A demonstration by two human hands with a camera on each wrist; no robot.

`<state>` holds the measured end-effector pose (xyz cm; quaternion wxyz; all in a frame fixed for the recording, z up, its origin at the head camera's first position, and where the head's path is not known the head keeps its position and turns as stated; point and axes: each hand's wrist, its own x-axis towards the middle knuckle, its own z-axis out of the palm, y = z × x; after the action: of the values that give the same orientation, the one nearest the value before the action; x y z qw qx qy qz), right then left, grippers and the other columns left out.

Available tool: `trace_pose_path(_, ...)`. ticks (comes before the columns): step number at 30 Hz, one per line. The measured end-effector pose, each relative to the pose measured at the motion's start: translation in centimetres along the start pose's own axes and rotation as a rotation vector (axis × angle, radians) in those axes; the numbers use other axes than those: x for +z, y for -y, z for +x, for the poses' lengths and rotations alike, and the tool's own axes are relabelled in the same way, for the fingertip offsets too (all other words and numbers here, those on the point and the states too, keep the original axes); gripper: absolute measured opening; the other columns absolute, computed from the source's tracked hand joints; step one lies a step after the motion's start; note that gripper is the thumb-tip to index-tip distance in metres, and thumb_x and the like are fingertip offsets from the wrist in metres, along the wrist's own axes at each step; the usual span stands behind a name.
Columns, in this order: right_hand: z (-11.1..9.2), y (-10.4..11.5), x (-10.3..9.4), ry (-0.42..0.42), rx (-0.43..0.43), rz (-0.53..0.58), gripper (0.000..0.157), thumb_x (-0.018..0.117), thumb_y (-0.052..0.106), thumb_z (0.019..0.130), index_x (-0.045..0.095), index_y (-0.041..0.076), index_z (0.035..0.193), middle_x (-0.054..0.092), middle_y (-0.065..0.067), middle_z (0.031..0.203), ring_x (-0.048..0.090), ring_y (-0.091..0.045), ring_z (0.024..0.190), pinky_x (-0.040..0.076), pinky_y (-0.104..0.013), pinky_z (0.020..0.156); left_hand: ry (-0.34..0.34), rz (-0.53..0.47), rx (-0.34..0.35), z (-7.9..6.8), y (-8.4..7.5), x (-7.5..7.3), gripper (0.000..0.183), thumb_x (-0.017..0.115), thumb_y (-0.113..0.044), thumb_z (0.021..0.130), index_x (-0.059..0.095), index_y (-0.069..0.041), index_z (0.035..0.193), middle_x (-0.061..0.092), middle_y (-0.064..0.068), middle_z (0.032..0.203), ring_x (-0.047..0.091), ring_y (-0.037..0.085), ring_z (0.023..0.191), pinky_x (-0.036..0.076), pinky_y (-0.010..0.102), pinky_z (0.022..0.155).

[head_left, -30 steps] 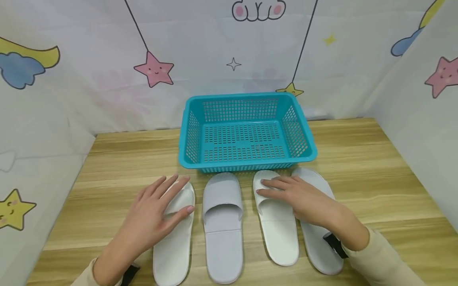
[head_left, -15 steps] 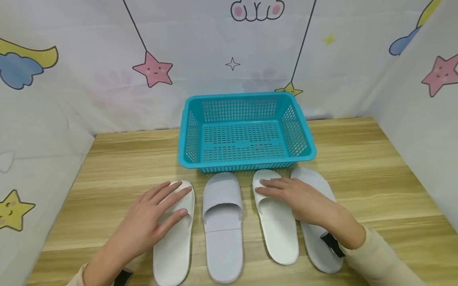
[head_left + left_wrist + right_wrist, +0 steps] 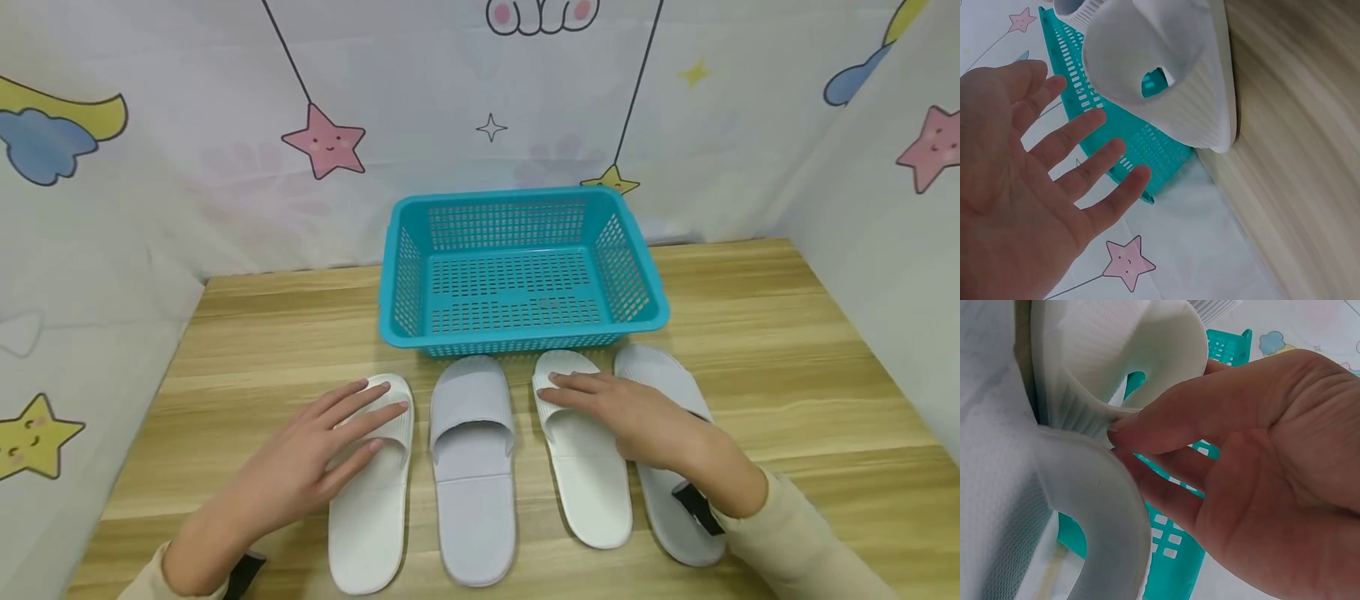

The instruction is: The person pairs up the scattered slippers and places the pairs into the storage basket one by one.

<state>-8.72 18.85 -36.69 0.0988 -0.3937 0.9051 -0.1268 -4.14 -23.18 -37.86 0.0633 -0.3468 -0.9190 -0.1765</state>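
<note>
My left hand (image 3: 311, 446) hovers over the white slipper (image 3: 367, 525) at the left, fingers spread and holding nothing. The left wrist view shows its palm (image 3: 1022, 194) apart from that slipper's strap (image 3: 1191, 112). A grey slipper (image 3: 474, 517) lies second from the left, untouched. My right hand (image 3: 637, 417) is over the second white slipper (image 3: 592, 500) and the far-right grey slipper (image 3: 678, 533), hiding part of both. In the right wrist view, its thumb tip (image 3: 1125, 428) is right at the white strap (image 3: 1072, 406), beside the grey strap (image 3: 1104, 494), with fingers loosely bent.
A teal plastic basket (image 3: 517, 340) with nothing in it stands behind the slippers, near the back edge of the wooden table (image 3: 300, 317). White cloth (image 3: 420, 92) with printed stars and clouds hangs at the back and both sides.
My left hand has drawn back slightly toward me and turned a little over the white slipper. The right hand has barely moved. The view has shifted slightly.
</note>
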Motion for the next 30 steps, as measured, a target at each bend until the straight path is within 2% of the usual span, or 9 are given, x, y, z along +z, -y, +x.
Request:
trace_pose_path(3, 0.0, 0.0, 0.0, 0.006, 0.0, 0.011, 0.098, 0.066, -0.037, 0.072, 0.058, 0.017, 0.154, 0.056, -0.011, 0.158, 0.056, -0.039, 0.141, 0.053, -0.057, 0.105, 0.003, 0.002, 0.012, -0.1, 0.3, -0.1, 0.066, 0.074, -0.007, 0.096, 0.058, -0.03, 0.155, 0.057, 0.009, 0.157, 0.054, 0.039, 0.143, 0.049, 0.063, 0.107)
trace_pose_path(8, 0.1, 0.0, 0.0, 0.008, -0.001, 0.015, 0.099, 0.065, -0.037, 0.071, 0.058, 0.017, 0.154, 0.056, -0.012, 0.158, 0.057, -0.038, 0.141, 0.054, -0.055, 0.103, 0.03, 0.002, 0.036, -0.2, 0.7, -0.5, 0.084, 0.061, 0.013, 0.087, 0.054, -0.03, 0.158, 0.056, 0.009, 0.157, 0.055, 0.04, 0.141, 0.05, 0.062, 0.106)
trace_pose_path(14, 0.3, 0.1, -0.1, 0.021, 0.008, 0.019, 0.096, 0.063, -0.037, 0.073, 0.059, 0.015, 0.154, 0.056, -0.012, 0.158, 0.057, -0.038, 0.14, 0.054, -0.054, 0.104, 0.091, 0.02, 0.02, -0.5, 0.9, -0.6, 0.094, 0.057, 0.021, 0.086, 0.049, -0.034, 0.161, 0.047, 0.012, 0.164, 0.052, 0.042, 0.142, 0.05, 0.065, 0.104)
trace_pose_path(22, 0.5, 0.2, -0.1, 0.022, 0.016, 0.01, 0.094, 0.065, -0.037, 0.073, 0.06, 0.014, 0.152, 0.057, -0.013, 0.156, 0.058, -0.038, 0.139, 0.054, -0.054, 0.105, 0.155, 0.022, 0.0, -0.3, 1.4, -0.2, 0.106, 0.062, 0.03, 0.079, 0.046, -0.032, 0.164, 0.043, 0.013, 0.167, 0.049, 0.042, 0.146, 0.049, 0.068, 0.104)
trace_pose_path(30, 0.6, 0.3, 0.0, 0.037, 0.032, 0.008, 0.092, 0.065, -0.036, 0.074, 0.06, 0.014, 0.152, 0.058, -0.013, 0.156, 0.058, -0.039, 0.139, 0.052, -0.054, 0.108, 0.218, 0.075, -0.006, 0.3, 1.1, 0.2, 0.113, 0.079, 0.029, 0.07, 0.047, -0.027, 0.163, 0.044, 0.014, 0.167, 0.049, 0.043, 0.146, 0.05, 0.067, 0.104)
